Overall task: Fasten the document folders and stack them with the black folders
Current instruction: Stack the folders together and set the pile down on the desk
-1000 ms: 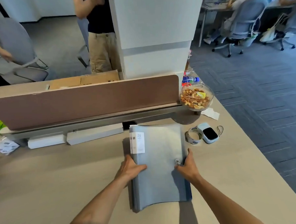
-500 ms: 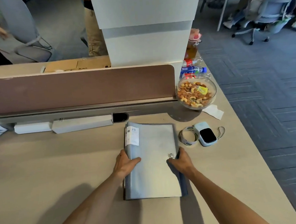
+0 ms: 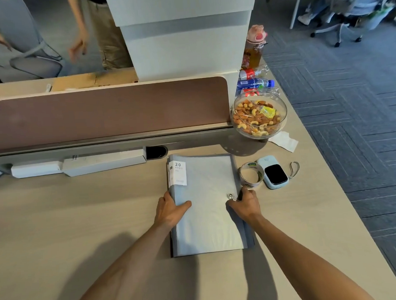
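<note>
A pale blue folder [image 3: 206, 204] was seen lying flat on the surface [image 3: 81, 224], spine to the left, just in front of the low partition [image 3: 103, 111] and beside a roll of tape [image 3: 251, 175]. The left hand [image 3: 170, 211] was laid against the spine edge, thumb spread over the cover and the other fingers wrapped down the side, so the folder was pinned rather than lifted. The right hand [image 3: 245, 204] was curled at the opening edge, its fingertips [image 3: 231, 199] gathered just under the small metal snap [image 3: 229, 196]; whether the snap was actually pinched could not be told.

The step in hand was judged to be the fastening. It would be done best if the cover were kept pressed flat by the left hand, so that the pages did not bulge, and if the flap were brought squarely over the stud before being pushed straight down. A sideways push would probably make the folder slide toward the tape. No black folders were in view, so the stacking place could not be judged.
</note>
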Demonstrator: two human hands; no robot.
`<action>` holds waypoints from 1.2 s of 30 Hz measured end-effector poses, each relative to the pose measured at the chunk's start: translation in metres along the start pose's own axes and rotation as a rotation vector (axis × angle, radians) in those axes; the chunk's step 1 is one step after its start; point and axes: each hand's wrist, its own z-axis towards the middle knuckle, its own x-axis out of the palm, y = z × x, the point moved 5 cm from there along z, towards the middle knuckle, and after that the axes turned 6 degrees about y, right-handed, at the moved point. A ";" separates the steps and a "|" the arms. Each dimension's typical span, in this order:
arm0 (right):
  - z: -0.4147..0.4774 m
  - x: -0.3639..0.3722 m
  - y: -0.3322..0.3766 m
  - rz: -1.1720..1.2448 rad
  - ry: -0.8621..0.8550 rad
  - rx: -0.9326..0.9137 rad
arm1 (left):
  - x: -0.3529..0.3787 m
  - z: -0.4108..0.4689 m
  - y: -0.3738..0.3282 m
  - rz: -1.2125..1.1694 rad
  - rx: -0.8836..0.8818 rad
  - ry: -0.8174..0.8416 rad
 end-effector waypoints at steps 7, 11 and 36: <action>0.000 0.002 -0.004 -0.057 -0.039 -0.020 | 0.001 0.002 -0.001 0.002 -0.001 0.013; 0.001 0.002 -0.007 -0.002 -0.030 -0.014 | 0.002 0.001 -0.002 -0.012 0.017 0.017; -0.011 -0.002 0.000 -0.086 0.020 0.040 | -0.008 -0.008 -0.009 0.112 0.077 0.082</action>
